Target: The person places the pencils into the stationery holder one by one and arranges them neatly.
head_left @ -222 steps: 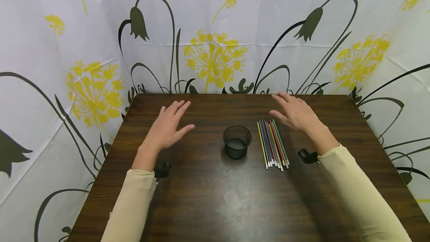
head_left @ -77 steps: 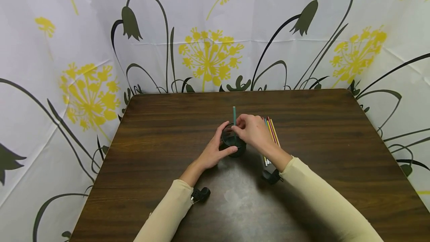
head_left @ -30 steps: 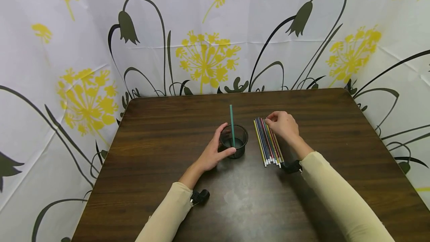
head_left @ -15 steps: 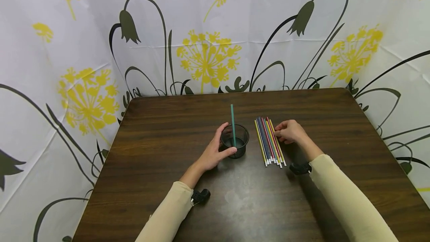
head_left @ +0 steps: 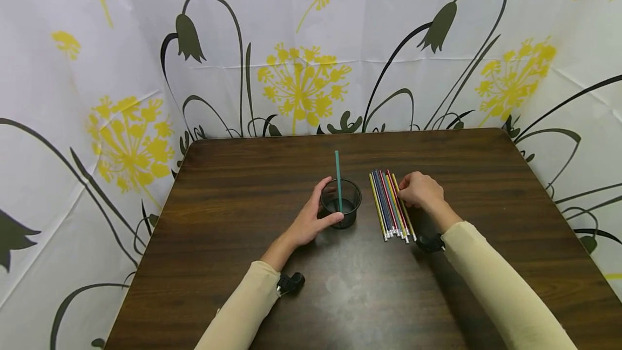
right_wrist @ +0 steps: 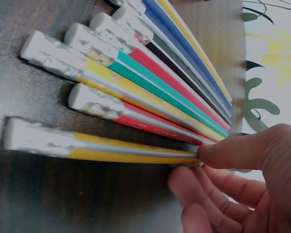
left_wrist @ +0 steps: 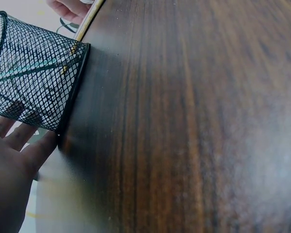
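Observation:
A black mesh pencil cup (head_left: 352, 210) stands upright on the table, with one teal pencil (head_left: 337, 169) leaning inside it. My left hand (head_left: 307, 224) holds the cup from its left side, thumb at the front and fingers behind. In the left wrist view, fingertips lie against the mesh (left_wrist: 39, 73) near its base. Right of the cup lies a row of several pencils (head_left: 386, 207), eraser ends toward me. My right hand (head_left: 423, 192) pinches a yellow pencil (right_wrist: 131, 149) at the row's right edge between thumb and fingers; its eraser end sits slightly apart from the neighbouring red pencil (right_wrist: 155, 125).
The dark wood-grain table (head_left: 233, 188) reaches back to a white curtain (head_left: 301, 15) with yellow and grey flower prints. Black wrist cameras show at the left sleeve (head_left: 243, 301) and the right sleeve (head_left: 495, 280).
The teal pencil went into the cup and my right hand let it go. That hand moved right to the row and now pinches the yellow pencil, drawn slightly rightward. My left hand stays at the cup.

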`<state>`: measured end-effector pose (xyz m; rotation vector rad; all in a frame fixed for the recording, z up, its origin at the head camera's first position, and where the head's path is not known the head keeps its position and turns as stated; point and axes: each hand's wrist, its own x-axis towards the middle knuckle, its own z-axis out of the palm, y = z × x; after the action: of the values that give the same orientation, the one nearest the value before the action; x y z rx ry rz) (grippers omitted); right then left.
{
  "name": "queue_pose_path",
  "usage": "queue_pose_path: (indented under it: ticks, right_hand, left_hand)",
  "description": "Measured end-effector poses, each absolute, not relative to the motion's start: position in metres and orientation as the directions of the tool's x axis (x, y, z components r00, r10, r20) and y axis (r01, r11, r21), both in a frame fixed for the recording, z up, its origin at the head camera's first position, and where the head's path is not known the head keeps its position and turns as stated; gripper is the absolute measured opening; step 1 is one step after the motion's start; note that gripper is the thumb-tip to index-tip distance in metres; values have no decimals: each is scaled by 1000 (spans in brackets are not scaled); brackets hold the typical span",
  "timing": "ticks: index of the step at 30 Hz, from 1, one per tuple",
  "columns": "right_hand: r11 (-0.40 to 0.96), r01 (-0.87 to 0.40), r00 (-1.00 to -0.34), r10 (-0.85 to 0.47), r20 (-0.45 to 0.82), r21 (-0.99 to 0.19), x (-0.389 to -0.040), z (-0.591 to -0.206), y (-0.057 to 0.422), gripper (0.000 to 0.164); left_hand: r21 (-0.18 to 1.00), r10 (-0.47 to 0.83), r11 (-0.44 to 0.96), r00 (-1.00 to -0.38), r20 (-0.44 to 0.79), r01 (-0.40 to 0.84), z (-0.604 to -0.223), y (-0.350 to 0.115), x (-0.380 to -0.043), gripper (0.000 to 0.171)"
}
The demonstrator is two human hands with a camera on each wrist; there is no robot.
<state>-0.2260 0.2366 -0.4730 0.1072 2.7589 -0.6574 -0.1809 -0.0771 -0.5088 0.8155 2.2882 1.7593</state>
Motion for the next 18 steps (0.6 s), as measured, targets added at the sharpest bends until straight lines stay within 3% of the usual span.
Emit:
queue_pose_path:
  ticks: [7, 18]
  right_hand:
    - [931, 124, -959, 24, -283, -342, -225, -469, 235, 13]
    - [893, 160, -949, 22, -313, -421, -224, -465, 245, 18]
  left_hand:
    - [927, 504, 150, -833, 228, 344, -508, -77, -180, 84]
    - [931, 506, 149, -835, 217, 333, -501, -77, -179, 83]
